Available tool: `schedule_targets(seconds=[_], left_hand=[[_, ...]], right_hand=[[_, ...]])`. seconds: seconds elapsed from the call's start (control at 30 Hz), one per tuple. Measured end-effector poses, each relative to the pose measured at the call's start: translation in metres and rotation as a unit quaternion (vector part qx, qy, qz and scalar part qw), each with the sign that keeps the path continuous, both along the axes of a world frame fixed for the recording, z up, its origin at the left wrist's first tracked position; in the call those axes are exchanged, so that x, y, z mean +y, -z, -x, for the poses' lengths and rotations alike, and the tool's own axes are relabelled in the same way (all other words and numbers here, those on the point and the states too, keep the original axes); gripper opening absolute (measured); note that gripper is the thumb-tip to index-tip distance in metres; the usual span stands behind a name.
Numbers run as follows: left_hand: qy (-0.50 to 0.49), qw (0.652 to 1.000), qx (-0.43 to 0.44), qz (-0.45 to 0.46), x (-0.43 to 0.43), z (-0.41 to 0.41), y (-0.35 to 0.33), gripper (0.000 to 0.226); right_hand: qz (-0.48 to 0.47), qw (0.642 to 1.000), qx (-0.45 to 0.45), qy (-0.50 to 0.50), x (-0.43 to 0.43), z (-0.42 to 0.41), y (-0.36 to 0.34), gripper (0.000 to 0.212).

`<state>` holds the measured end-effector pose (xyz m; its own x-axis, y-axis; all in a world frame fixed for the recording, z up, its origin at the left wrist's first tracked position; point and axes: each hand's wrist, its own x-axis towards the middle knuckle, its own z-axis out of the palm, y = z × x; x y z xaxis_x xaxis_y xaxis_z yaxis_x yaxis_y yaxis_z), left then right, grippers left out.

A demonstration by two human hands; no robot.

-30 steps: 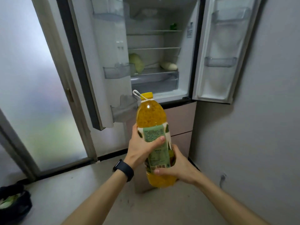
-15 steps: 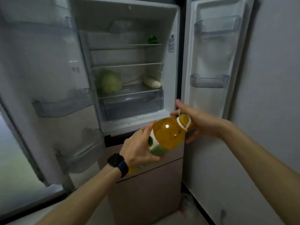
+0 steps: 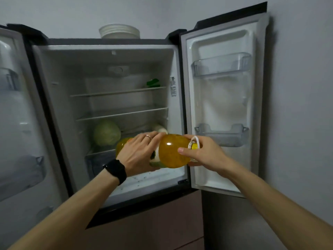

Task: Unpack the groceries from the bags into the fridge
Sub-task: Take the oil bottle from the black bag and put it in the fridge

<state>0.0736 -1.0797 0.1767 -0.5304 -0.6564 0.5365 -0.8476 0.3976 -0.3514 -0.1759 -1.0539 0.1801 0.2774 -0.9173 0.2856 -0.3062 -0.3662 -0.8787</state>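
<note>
A large bottle of yellow oil (image 3: pixel 172 152) lies on its side in front of the open fridge (image 3: pixel 111 73), its yellow cap pointing right. My left hand (image 3: pixel 138 154) grips the labelled middle of the bottle from above. My right hand (image 3: pixel 203 152) holds the neck and cap end, beside the white carry loop. The bottle's base end reaches toward the lowest shelf, level with a pale green cabbage (image 3: pixel 106 132). Behind the hands a white vegetable (image 3: pixel 159 128) is partly hidden. A green item (image 3: pixel 153 83) sits on the top shelf.
Both fridge doors stand open; the right door (image 3: pixel 221 105) has two clear bins, and the left door (image 3: pixel 16 123) bins are close at the left edge. A stack of white bowls (image 3: pixel 119 31) sits on the fridge. A grey wall is at right, pinkish drawers below.
The bottle went from upright near the floor to lying sideways, raised to the lowest shelf. My right hand moved from its base to its neck. The view rose toward the fridge.
</note>
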Motion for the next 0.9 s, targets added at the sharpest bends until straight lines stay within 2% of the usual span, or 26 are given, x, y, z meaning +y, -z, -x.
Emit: schedule_targets(seconds=[0.17, 0.33, 0.5, 0.67, 0.9], left_hand=[[0.036, 0.995, -0.068, 0.069, -0.048, 0.005, -0.046, 0.119], [0.028, 0.992, -0.109, 0.060, -0.098, 0.002, -0.077, 0.120], [0.026, 0.995, -0.080, 0.048, -0.144, -0.005, -0.084, 0.119], [0.038, 0.996, -0.064, 0.041, -0.201, -0.020, -0.088, 0.119], [0.123, 0.988, -0.017, 0.090, -0.247, -0.031, -0.116, 0.109]], right_hand=[[0.066, 0.993, -0.078, 0.060, -0.029, -0.009, -0.001, 0.073], [0.079, 0.980, -0.143, 0.110, -0.057, -0.032, -0.006, 0.073], [0.073, 0.970, -0.172, 0.153, -0.096, -0.055, -0.013, 0.073], [0.084, 0.968, -0.150, 0.185, -0.138, -0.076, -0.019, 0.071], [0.122, 0.945, -0.198, 0.230, -0.171, -0.090, -0.051, 0.066]])
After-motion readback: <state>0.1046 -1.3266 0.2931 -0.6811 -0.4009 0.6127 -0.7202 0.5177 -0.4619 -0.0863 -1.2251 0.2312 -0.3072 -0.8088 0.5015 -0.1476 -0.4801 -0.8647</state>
